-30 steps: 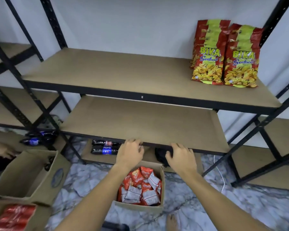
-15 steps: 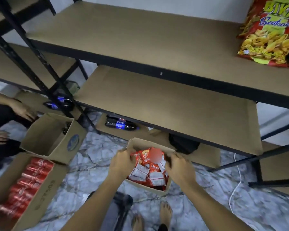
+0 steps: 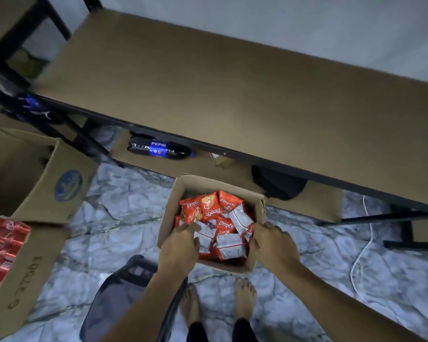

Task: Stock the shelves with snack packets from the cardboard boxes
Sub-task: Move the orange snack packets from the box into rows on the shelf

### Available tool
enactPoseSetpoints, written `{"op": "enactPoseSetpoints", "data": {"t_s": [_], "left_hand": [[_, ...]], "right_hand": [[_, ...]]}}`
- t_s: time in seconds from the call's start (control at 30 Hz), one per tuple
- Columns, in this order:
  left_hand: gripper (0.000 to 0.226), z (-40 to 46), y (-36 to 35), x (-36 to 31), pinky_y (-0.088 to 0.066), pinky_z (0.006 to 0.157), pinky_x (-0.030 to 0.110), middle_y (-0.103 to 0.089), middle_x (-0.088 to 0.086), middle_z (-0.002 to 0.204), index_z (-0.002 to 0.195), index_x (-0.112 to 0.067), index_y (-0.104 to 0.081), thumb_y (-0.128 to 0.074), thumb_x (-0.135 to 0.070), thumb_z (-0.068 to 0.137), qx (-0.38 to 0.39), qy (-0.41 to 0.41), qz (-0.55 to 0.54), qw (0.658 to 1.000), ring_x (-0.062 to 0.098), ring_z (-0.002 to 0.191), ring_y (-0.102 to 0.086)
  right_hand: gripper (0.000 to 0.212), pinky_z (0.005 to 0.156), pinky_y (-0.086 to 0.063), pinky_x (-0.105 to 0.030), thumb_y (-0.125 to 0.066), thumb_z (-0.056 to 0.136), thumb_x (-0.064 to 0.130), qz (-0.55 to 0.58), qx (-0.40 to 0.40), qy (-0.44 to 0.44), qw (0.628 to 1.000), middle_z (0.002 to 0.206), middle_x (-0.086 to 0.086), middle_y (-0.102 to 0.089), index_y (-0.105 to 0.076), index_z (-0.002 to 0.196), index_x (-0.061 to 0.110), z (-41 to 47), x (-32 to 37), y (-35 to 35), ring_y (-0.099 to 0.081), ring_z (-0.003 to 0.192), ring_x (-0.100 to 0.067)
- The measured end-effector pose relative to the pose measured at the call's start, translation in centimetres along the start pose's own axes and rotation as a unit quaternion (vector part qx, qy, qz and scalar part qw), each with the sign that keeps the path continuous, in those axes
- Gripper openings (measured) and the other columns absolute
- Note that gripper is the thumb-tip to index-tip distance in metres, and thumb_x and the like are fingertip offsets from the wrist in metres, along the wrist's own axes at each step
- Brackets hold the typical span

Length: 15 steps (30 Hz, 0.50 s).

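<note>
A small open cardboard box [image 3: 170,208] stands on the marble floor just in front of the shelf unit. It is full of orange and white snack packets [image 3: 209,206]. My left hand [image 3: 181,245] reaches in from the near left corner, and its fingers lie fairly straight on the packets. At the box's right side my right hand [image 3: 273,245] has its fingers bent down among the packets, fingertips hidden. A wide brown shelf board [image 3: 232,95] stretches bare above the box.
On the floor at left sit an empty carton [image 3: 67,188] and a box of red cans [image 3: 3,245]. A Pepsi bottle [image 3: 158,149] and a black object [image 3: 277,183] lie on the lowest board. A white cable [image 3: 363,245] runs at right. A dark stool [image 3: 124,292] is beside my bare feet [image 3: 242,299].
The view has tilted down, so the upper shelf with the snack bags is out of sight. Both hands have dropped from the shelf edge into the box and onto the packets.
</note>
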<state>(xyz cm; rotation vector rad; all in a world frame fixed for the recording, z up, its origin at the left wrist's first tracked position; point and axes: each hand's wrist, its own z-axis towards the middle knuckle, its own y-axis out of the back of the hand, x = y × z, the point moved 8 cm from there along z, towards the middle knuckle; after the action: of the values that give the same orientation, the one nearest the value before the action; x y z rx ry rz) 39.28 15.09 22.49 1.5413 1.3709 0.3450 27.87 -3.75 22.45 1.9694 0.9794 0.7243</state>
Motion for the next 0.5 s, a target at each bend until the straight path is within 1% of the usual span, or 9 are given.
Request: {"op": "enactPoseSetpoints", "data": {"t_s": [0.13, 0.23, 0.3, 0.33, 0.4, 0.43, 0.5], "left_hand": [[0.035, 5.7, -6.3, 1.3, -0.05, 0.091, 0.035, -0.055, -0.004, 0.133, 0.134, -0.028, -0.05, -0.05, -0.023, 0.099, 0.03, -0.045, 0.046, 0.997, 0.019, 0.12, -0.055], [0.039, 9.7, -10.7, 2.2, -0.05, 0.094, 0.035, -0.053, -0.003, 0.135, 0.135, -0.026, -0.049, -0.052, -0.016, 0.097, 0.039, -0.116, 0.103, 0.987, 0.019, 0.124, -0.05], [0.046, 12.4, -13.4, 2.9, -0.047, 0.099, 0.035, -0.048, -0.002, 0.141, 0.14, -0.025, -0.045, -0.051, -0.011, 0.096, 0.041, -0.17, 0.163, 0.971, 0.019, 0.131, -0.044], [0.05, 13.8, -14.6, 3.2, -0.043, 0.103, 0.036, -0.045, -0.001, 0.146, 0.143, -0.024, -0.043, -0.051, -0.01, 0.096, 0.044, -0.195, 0.193, 0.961, 0.02, 0.134, -0.04], [0.054, 16.3, -16.7, 3.6, -0.036, 0.11, 0.037, -0.037, 0.002, 0.153, 0.146, -0.022, -0.04, -0.049, -0.008, 0.095, 0.047, -0.244, 0.248, 0.936, 0.022, 0.141, -0.033], [0.056, 17.5, -17.6, 3.7, -0.032, 0.113, 0.038, -0.033, 0.003, 0.155, 0.147, -0.021, -0.038, -0.047, -0.007, 0.094, 0.047, -0.269, 0.272, 0.923, 0.023, 0.143, -0.03], [0.058, 19.7, -19.2, 3.7, -0.026, 0.117, 0.038, -0.027, 0.004, 0.159, 0.15, -0.019, -0.036, -0.045, -0.004, 0.094, 0.046, -0.313, 0.303, 0.899, 0.024, 0.147, -0.023]], "right_hand": [[0.033, 0.083, -0.048, -0.033, -0.048, 0.099, 0.034, 0.024, 0.005, -0.023, 0.999, 0.123, -0.004, -0.061, -0.051, 0.128, 0.018, 5.1, -1.2, -5.5, -0.059, 0.109, -0.025], [0.038, 0.082, -0.051, -0.035, -0.053, 0.097, 0.034, 0.038, 0.008, -0.036, 0.999, 0.126, -0.003, -0.059, -0.049, 0.133, 0.021, 9.2, -1.8, -10.0, -0.06, 0.111, -0.026], [0.043, 0.082, -0.052, -0.035, -0.055, 0.096, 0.032, 0.051, 0.009, -0.042, 0.998, 0.13, -0.003, -0.057, -0.047, 0.137, 0.02, 11.8, -2.0, -12.9, -0.059, 0.114, -0.026], [0.045, 0.085, -0.051, -0.035, -0.055, 0.096, 0.031, 0.052, 0.005, -0.045, 0.998, 0.131, -0.003, -0.056, -0.046, 0.138, 0.019, 13.1, -2.1, -14.1, -0.057, 0.117, -0.025], [0.047, 0.098, -0.046, -0.036, -0.057, 0.096, 0.03, 0.044, -0.014, -0.05, 0.998, 0.133, -0.005, -0.055, -0.045, 0.139, 0.016, 15.6, -2.4, -16.4, -0.053, 0.123, -0.024], [0.048, 0.102, -0.044, -0.035, -0.058, 0.095, 0.03, 0.04, -0.024, -0.054, 0.997, 0.134, -0.006, -0.054, -0.045, 0.139, 0.014, 16.7, -2.6, -17.4, -0.051, 0.124, -0.024], [0.051, 0.103, -0.043, -0.036, -0.06, 0.094, 0.03, 0.05, -0.039, -0.071, 0.995, 0.135, -0.009, -0.052, -0.044, 0.138, 0.011, 18.5, -3.3, -19.3, -0.05, 0.126, -0.025]]}}
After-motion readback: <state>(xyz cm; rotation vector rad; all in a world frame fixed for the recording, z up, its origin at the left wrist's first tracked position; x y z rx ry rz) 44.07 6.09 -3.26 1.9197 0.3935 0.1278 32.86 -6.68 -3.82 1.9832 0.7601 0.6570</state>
